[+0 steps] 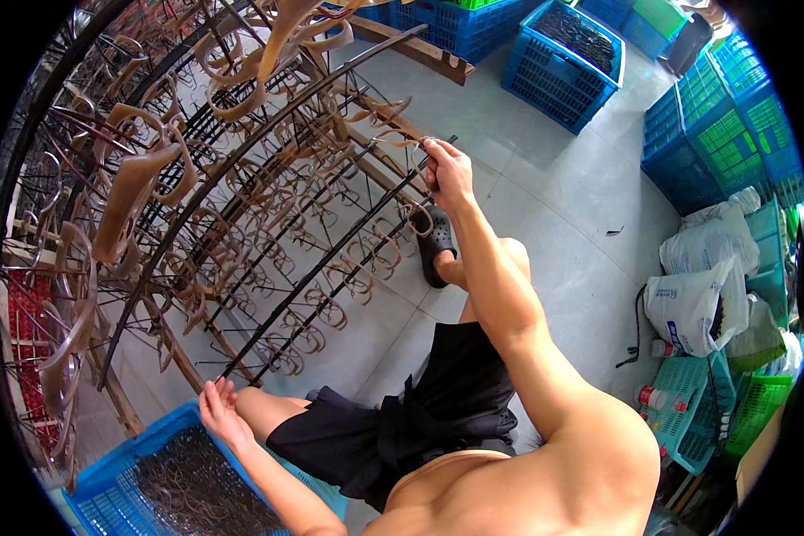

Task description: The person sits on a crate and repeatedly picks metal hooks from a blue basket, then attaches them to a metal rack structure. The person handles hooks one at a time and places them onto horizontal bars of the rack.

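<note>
A slim, straight black rod (281,314) is slanting between the hands beside a rack of glossy brown loops (132,210). The right hand (448,170) is curling tightly, pinching near the rod's far end; the left hand (225,413), half open, is meeting its near tip, grip unclear.

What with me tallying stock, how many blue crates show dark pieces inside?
2. One crate at lower left, near the left hand; the other crate at the top, right of centre, on the grey floor. The stacked crates at right may hide more.
</note>
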`<state>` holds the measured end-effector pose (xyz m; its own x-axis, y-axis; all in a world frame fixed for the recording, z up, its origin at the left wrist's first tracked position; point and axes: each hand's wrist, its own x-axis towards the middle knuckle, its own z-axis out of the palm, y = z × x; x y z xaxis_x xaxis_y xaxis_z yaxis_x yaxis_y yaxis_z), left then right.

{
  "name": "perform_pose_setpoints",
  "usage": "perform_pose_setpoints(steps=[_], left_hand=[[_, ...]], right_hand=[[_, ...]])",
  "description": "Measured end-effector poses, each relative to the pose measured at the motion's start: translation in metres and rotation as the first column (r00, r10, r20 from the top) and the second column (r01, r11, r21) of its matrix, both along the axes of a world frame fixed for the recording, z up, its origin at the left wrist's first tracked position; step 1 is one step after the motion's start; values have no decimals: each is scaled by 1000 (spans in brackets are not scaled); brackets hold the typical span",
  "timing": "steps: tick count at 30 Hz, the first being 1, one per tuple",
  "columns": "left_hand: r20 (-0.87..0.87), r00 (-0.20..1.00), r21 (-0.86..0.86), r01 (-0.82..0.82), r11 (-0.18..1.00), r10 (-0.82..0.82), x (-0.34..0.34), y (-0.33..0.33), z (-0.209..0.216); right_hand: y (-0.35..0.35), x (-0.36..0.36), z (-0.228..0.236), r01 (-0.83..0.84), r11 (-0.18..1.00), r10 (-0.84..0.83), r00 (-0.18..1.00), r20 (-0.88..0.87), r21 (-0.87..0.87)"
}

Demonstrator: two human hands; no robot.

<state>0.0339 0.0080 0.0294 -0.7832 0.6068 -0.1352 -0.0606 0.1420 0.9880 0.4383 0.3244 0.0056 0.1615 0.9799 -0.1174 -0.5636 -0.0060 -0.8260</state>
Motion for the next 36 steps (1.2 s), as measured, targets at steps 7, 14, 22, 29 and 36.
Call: perform_pose_setpoints(steps=[7, 14, 22, 29, 36], left_hand=[[-24, 999, 5, -23, 1000, 23, -8, -1, 1], [-13, 1000, 6, -28, 1000, 28, -10, -9, 5], [-59, 998, -25, -12, 1000, 11, -11, -13, -11], [-56, 998, -6, 10, 1000, -10, -8, -10, -8], [-36, 999, -11, 15, 1000, -15, -8, -9, -7]], right_hand=[[-15, -21, -10, 5, 986, -69, 920, 385, 164], [-16, -23, -10, 28, 993, -45, 988, 147, 117], [-11, 6, -9, -145, 988, 130, 960, -248, -44], [-11, 15, -3, -145, 988, 140, 987, -83, -55], [-9, 7, -14, -51, 999, 51, 995, -91, -2]])
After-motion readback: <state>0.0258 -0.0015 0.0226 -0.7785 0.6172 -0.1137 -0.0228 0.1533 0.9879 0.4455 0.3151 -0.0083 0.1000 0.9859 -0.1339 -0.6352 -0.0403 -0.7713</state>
